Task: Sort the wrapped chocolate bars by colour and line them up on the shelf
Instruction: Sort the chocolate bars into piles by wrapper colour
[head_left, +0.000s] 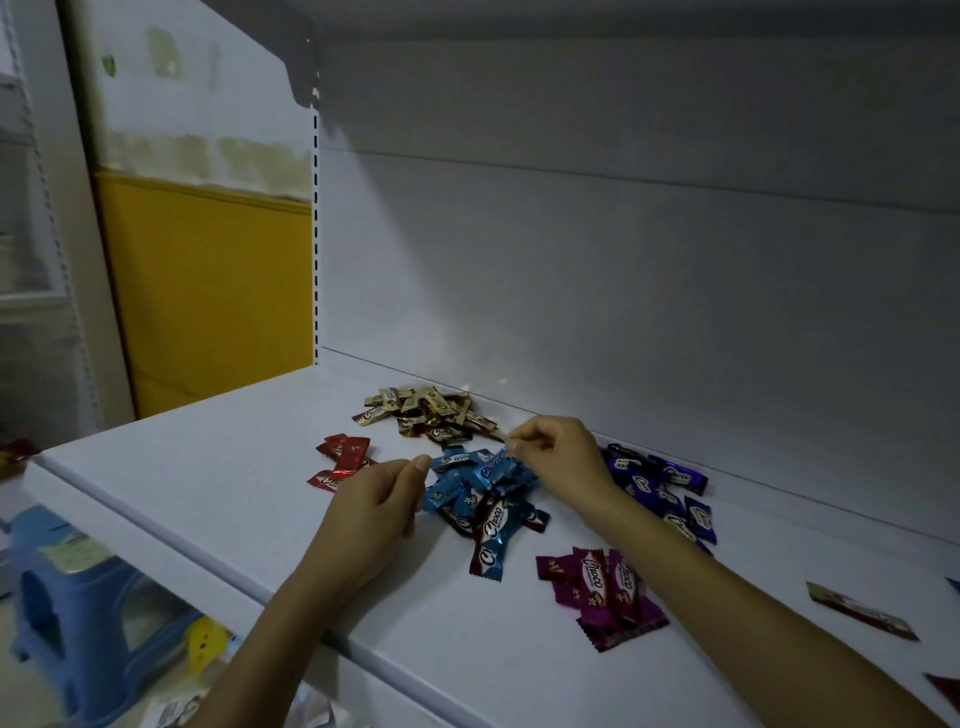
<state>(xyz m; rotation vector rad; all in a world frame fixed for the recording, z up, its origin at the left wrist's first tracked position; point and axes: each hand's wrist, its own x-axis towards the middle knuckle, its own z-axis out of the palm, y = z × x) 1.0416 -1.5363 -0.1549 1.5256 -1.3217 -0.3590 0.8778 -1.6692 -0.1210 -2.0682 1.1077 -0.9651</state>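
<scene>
A blue plastic stool (78, 613) stands on the floor, a yellow wall panel (208, 291) behind.
</scene>
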